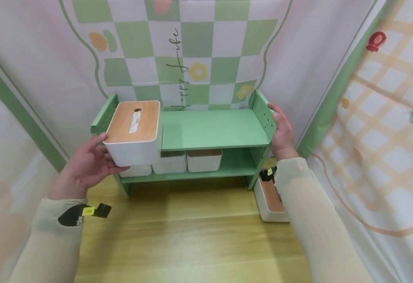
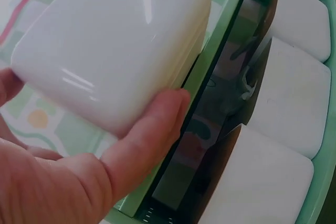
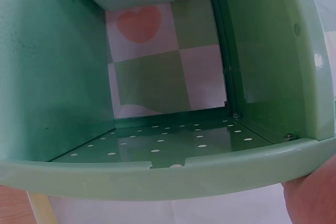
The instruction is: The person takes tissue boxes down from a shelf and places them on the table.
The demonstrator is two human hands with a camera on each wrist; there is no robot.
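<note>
A white tissue box point(image 1: 132, 152) with a wood-look lid is held at the left end of the green two-tier shelf point(image 1: 213, 127). My left hand point(image 1: 89, 162) grips the box's near left corner, thumb at the lid edge and fingers underneath. A strip of tissue point(image 1: 134, 121) shows in the lid's slot. In the left wrist view, the smooth white side of the box point(image 2: 115, 40) faces the camera. On the right, my right hand point(image 1: 283, 134) holds the shelf's perforated end panel point(image 1: 262, 114), fingertips over its top edge.
Several similar white boxes point(image 1: 204, 162) stand in a row on the lower tier. Another tissue box point(image 1: 271, 196) sits on the wood-look floor point(image 1: 192, 239) by the shelf's right leg. Behind hangs a checkered cloth point(image 1: 196, 39); printed curtains point(image 1: 379, 129) flank both sides.
</note>
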